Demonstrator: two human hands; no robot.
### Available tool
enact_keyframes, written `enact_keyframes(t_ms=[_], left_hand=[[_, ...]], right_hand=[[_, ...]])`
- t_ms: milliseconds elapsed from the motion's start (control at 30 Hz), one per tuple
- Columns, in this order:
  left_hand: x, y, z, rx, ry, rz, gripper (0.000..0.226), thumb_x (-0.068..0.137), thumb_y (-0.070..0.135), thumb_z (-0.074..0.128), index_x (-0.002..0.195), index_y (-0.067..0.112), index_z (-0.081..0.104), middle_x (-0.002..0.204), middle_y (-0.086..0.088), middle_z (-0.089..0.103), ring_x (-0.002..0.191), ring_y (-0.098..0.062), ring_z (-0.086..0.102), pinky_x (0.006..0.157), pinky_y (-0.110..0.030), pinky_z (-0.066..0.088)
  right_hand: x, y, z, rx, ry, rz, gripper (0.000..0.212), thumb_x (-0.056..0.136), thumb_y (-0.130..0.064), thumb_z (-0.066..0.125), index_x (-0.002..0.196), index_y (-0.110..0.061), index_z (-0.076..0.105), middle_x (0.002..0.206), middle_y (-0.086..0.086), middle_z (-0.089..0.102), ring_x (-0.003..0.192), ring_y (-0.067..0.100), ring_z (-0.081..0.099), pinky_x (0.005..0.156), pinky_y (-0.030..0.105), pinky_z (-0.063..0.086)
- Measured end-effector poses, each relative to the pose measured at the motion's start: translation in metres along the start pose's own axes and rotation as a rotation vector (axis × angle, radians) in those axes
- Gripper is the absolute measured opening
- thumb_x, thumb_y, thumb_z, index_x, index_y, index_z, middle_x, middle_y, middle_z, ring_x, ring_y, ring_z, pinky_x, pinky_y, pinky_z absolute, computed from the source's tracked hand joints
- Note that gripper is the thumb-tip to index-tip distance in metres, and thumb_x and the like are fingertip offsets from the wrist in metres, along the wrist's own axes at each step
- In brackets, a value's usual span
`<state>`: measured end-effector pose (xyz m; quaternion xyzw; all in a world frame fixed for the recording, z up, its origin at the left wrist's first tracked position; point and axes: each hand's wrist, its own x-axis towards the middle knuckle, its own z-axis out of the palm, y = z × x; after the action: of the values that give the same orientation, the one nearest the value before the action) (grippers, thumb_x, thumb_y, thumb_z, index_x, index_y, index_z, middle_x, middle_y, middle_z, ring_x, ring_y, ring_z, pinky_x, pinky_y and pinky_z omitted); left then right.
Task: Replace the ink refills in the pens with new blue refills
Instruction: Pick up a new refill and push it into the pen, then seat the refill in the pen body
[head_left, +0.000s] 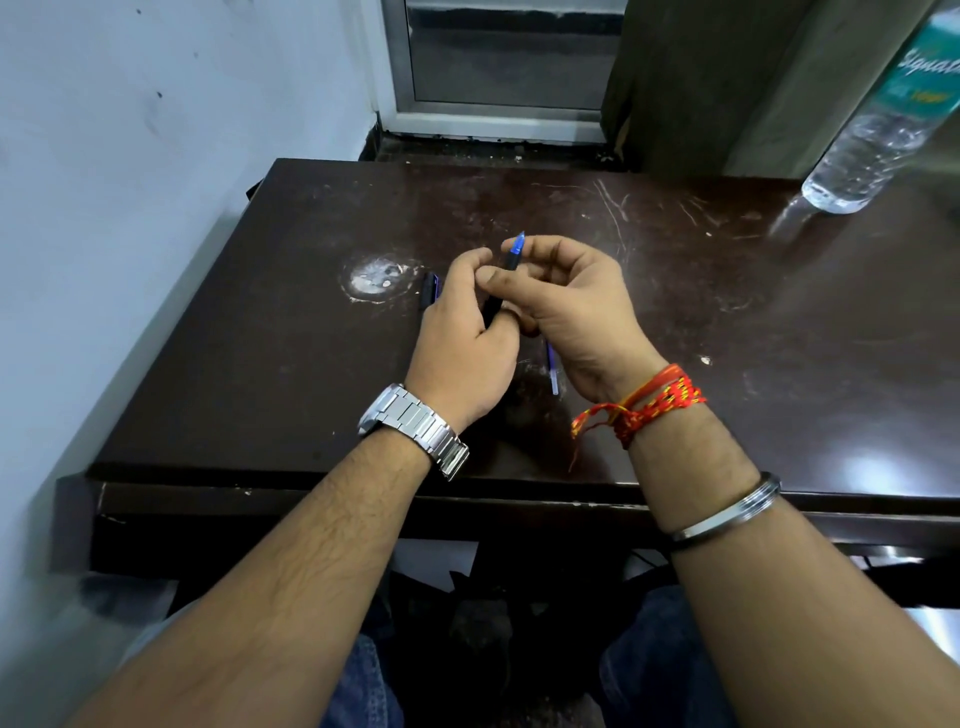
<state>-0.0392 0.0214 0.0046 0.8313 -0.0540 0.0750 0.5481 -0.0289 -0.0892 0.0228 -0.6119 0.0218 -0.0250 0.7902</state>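
Looking down from the head camera, two bare forearms reach over a scratched dark brown wooden table (260, 374), hands meeting above its middle. The left hand (462, 332), a steel watch on its wrist, is curled shut around the lower barrel of a slim black pen with a blue tip (511, 257), probably steadying it. The right hand (566, 306), with red thread at the wrist, pinches the pen's upper part between thumb and fingers, its other fingers loosely bent. The pen stands nearly upright, tip pointing away from the person, likely so the front section can be screwed on or off. Just below the right hand, a thin translucent blue refill (552, 371) lies on the table, towards the near edge. A second dark pen piece (428, 291) lies just beside the left hand. A clear plastic water bottle (872, 140) stands at the far right corner.
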Motion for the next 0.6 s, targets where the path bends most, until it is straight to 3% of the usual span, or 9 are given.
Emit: enact_keyframes(t_ms=[67,167,367,500,600], left_hand=[[-0.0010,0.0004,0.0008,-0.001,0.000,0.009,0.045,0.084,0.011,0.053,0.130,0.014,0.051,0.112,0.001,0.071,0.108,-0.015,0.065,0.097,-0.038,0.050],[0.0000,-0.0014,0.0004,0.001,0.001,0.004,0.046,0.085,0.008,0.052,0.131,0.013,0.049,0.106,0.000,0.072,0.100,-0.016,0.066,0.092,-0.034,0.052],[0.0009,-0.0017,0.0010,0.005,0.021,0.015,0.045,0.086,0.007,0.054,0.130,0.012,0.051,0.116,-0.002,0.070,0.109,-0.016,0.065,0.096,-0.033,0.050],[0.0018,-0.0038,0.0004,0.039,0.017,0.016,0.044,0.089,0.009,0.055,0.132,0.015,0.050,0.113,0.005,0.068,0.104,-0.011,0.063,0.085,-0.010,0.044],[0.0020,-0.0037,0.0000,0.032,0.013,0.016,0.045,0.088,0.009,0.054,0.132,0.015,0.050,0.115,0.004,0.068,0.105,-0.011,0.062,0.086,-0.013,0.045]], right_hand=[[0.0009,0.0003,-0.0006,0.016,0.009,0.008,0.029,0.077,0.000,0.079,0.102,-0.004,0.065,0.066,0.002,0.053,0.045,0.004,0.050,0.045,0.016,0.043],[0.0009,-0.0019,-0.0002,0.072,0.005,0.056,0.025,0.082,0.002,0.072,0.106,0.001,0.066,0.074,0.007,0.063,0.049,0.004,0.055,0.045,0.016,0.043],[-0.0001,-0.0025,-0.0005,0.037,0.022,0.055,0.023,0.080,-0.002,0.075,0.102,0.000,0.068,0.072,0.007,0.063,0.052,0.006,0.056,0.046,0.018,0.044],[-0.0003,-0.0020,-0.0007,0.011,0.029,0.025,0.024,0.075,0.000,0.080,0.093,-0.004,0.065,0.068,0.004,0.058,0.047,0.006,0.054,0.045,0.018,0.044],[-0.0001,-0.0020,-0.0005,0.027,0.001,0.061,0.021,0.077,0.001,0.077,0.093,-0.006,0.065,0.071,0.005,0.060,0.049,0.005,0.055,0.046,0.017,0.044]])
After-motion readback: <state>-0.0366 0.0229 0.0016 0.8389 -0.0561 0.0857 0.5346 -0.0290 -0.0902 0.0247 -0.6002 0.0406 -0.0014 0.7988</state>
